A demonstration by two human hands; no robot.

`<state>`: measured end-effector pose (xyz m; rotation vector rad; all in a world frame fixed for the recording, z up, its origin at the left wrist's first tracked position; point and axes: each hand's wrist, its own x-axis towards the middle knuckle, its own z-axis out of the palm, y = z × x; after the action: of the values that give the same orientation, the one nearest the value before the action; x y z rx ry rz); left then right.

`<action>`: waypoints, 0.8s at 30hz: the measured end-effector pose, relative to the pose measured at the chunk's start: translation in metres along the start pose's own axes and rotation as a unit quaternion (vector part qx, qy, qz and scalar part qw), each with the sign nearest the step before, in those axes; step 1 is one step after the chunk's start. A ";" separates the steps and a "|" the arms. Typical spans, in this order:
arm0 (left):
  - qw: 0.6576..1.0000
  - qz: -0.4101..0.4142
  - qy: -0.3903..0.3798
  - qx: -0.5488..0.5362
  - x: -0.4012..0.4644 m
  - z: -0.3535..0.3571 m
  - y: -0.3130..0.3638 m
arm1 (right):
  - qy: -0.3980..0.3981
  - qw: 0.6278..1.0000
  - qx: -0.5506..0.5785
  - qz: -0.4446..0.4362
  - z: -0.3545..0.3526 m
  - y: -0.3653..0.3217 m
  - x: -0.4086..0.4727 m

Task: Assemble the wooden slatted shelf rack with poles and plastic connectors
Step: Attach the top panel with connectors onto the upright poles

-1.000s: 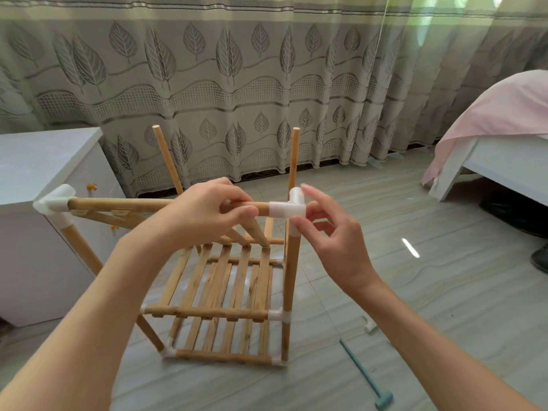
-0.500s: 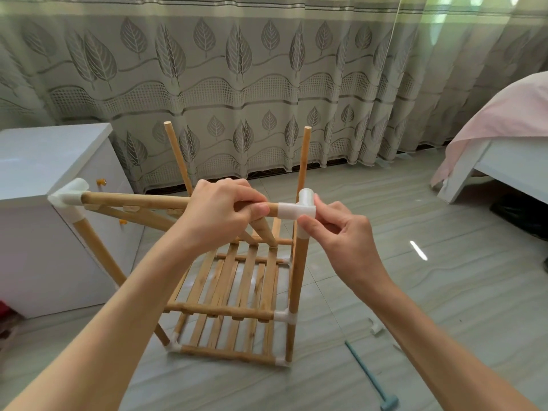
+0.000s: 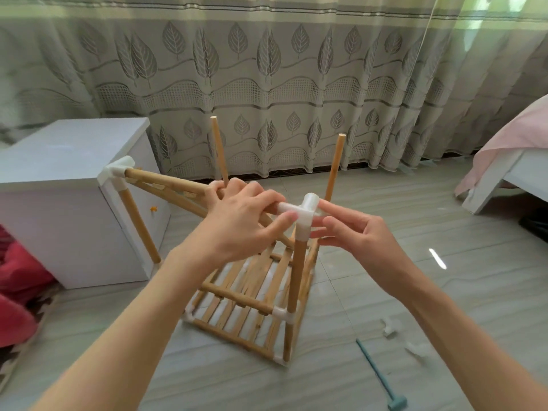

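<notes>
Both of our hands are working at the near right corner of the rack (image 3: 249,295), which is standing on the floor (image 3: 385,292); our left hand (image 3: 237,221) is curling around the top horizontal pole (image 3: 166,180), thumb touching the white connector (image 3: 305,215); our right hand (image 3: 353,232) is pinching that connector atop the upright pole (image 3: 296,286); two bare poles (image 3: 333,167) are rising behind.

Leaf-patterned grey curtains (image 3: 267,69) covered the far wall; pale tiled floor (image 3: 444,292) reflected daylight; a white cabinet (image 3: 59,203) stood left; a pink-covered bed (image 3: 516,149) occupied the right edge.
</notes>
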<state>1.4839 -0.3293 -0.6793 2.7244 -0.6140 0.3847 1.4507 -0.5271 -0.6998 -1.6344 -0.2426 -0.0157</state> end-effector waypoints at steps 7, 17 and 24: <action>0.999 -0.033 0.026 -0.025 -0.020 0.007 0.018 | -0.018 0.987 -0.149 0.047 0.006 0.044 0.009; 0.974 -0.015 0.061 -0.217 -0.037 -0.006 -0.055 | -0.193 0.813 -0.549 0.005 0.045 0.141 0.016; 0.970 -0.017 0.117 -0.214 -0.066 -0.021 -0.088 | -0.213 0.734 -0.643 -0.052 0.076 0.190 0.033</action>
<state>1.4620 -0.2222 -0.7037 2.2357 -0.5143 0.4928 1.5044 -0.4583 -0.8874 -3.0203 -0.8056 0.1413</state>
